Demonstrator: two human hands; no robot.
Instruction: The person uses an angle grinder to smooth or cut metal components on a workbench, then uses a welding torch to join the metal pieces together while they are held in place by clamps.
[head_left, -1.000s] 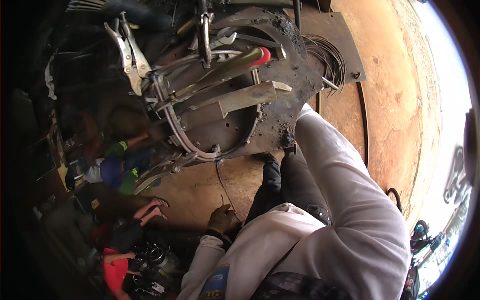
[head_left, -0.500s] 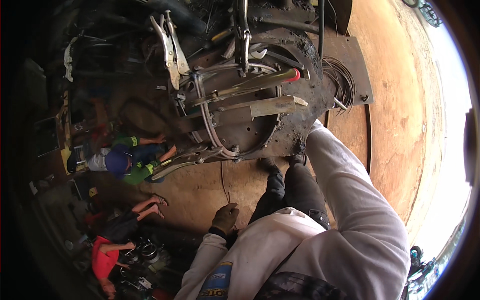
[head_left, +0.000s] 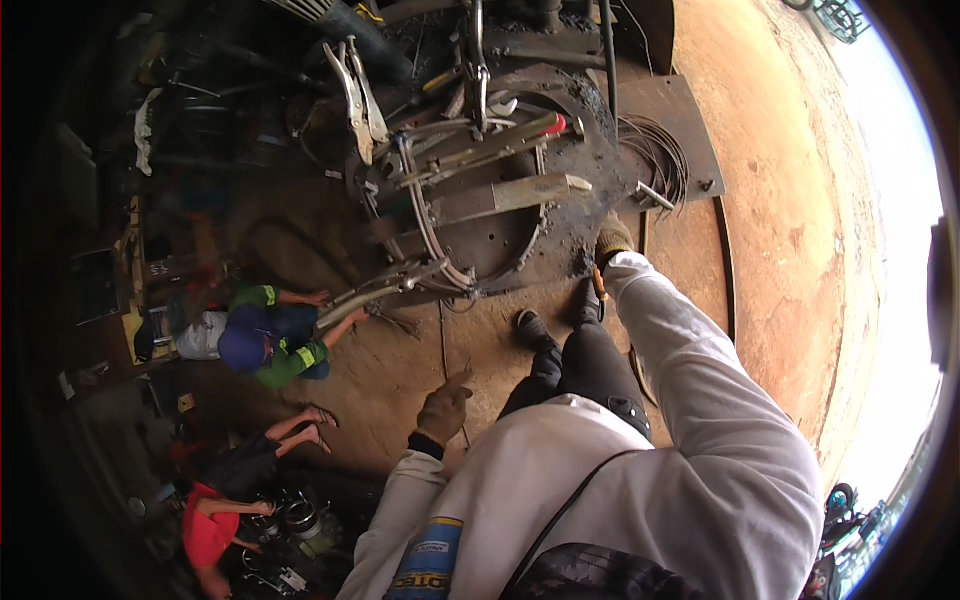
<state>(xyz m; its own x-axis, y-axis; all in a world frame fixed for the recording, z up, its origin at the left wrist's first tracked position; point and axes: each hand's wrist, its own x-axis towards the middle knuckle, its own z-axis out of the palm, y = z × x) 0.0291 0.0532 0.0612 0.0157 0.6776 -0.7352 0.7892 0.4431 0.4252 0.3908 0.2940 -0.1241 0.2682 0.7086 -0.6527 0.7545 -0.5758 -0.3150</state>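
My left hand (head_left: 445, 411), in a dark glove, hangs over the floor left of my legs. Its index finger stretches out, and nothing shows in it. At the right near edge of the steel worktable (head_left: 590, 165) is my right hand (head_left: 613, 238), in a tan glove, its fingers looking curled. Just under it sticks out an orange-handled tool (head_left: 600, 284), its working end hidden. On the table, locking pliers (head_left: 358, 105) and more clamps (head_left: 478, 75) grip a round metal frame (head_left: 425, 215). Flat bars (head_left: 500, 198) lie across the frame.
A coil of wire (head_left: 655, 160) rests on a metal plate right of the table. Long-handled clamps (head_left: 385, 287) jut over the near left edge. A person in green sleeves and a cap (head_left: 255, 335) crouches at left; another in red (head_left: 212, 530) sits lower left.
My right hand, mostly hidden before, has come into sight at the table edge with the orange handle beneath it. My left hand has risen slightly, index finger extending. The view has shifted a little.
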